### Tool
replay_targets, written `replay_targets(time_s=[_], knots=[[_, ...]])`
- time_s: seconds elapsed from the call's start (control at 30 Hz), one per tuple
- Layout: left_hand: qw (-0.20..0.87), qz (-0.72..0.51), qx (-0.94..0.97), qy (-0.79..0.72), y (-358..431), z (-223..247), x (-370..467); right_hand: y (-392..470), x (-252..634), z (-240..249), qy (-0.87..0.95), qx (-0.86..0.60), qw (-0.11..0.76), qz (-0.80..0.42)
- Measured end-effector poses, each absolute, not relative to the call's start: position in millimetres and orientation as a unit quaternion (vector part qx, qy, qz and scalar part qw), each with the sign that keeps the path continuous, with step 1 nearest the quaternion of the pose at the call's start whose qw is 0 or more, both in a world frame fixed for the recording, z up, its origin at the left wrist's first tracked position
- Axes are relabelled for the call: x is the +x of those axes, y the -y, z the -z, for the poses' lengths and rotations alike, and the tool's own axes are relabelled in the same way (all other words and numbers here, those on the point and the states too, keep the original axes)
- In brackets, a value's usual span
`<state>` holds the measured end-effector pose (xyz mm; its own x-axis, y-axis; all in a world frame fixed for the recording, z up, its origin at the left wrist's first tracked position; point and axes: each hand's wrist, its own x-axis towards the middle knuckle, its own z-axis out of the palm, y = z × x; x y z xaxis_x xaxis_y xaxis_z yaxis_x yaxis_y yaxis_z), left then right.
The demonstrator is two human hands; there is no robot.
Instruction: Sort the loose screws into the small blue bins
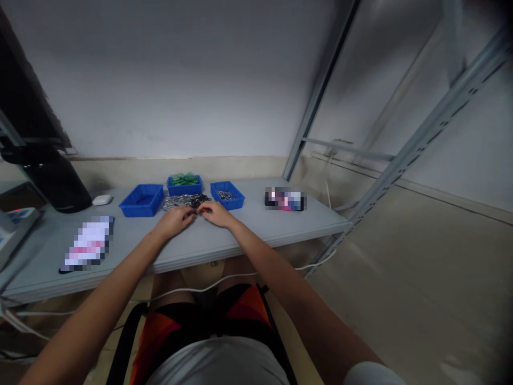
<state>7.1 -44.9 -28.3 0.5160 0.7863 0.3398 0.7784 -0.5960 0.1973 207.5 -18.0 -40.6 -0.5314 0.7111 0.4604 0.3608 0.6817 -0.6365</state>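
Note:
A pile of thin, silvery and dark metal pieces (180,201) lies on the grey shelf top (248,227), too small to name. My left hand (175,221) rests at the near edge of this pile, fingers bent and pressed together. Close beside it, my right hand (217,214) has its thumb and fingers drawn together, the tips almost meeting those of the left. Whatever is between the fingertips is too small to tell. Just beyond the right hand stands a blue tray (239,202) with small shiny metal parts inside.
Behind the pile, a blue tray (185,189) holds green pieces; another blue tray (138,209) stands left. Two pixelated phone-like objects (88,243) (285,199) flank the work. A black bottle (60,182) and white case (101,200) are farther left. A metal upright (312,115) rises right.

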Motion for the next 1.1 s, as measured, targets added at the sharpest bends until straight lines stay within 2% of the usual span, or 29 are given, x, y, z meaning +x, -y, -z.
replay_targets(time_s=[0.63,0.83,1.1], knots=[[-0.008,-0.201,0.864,-0.462,46.4,30.6,5.3,15.8,203.0,39.8,0.807,-0.322,0.352,-0.348],[-0.051,-0.168,0.868,-0.464,57.3,26.6,11.7,15.6,202.5,47.8,0.814,-0.300,0.349,-0.354],[0.013,-0.203,0.842,-0.500,74.4,13.7,-1.8,24.9,211.1,39.9,0.852,-0.248,0.291,-0.357]])
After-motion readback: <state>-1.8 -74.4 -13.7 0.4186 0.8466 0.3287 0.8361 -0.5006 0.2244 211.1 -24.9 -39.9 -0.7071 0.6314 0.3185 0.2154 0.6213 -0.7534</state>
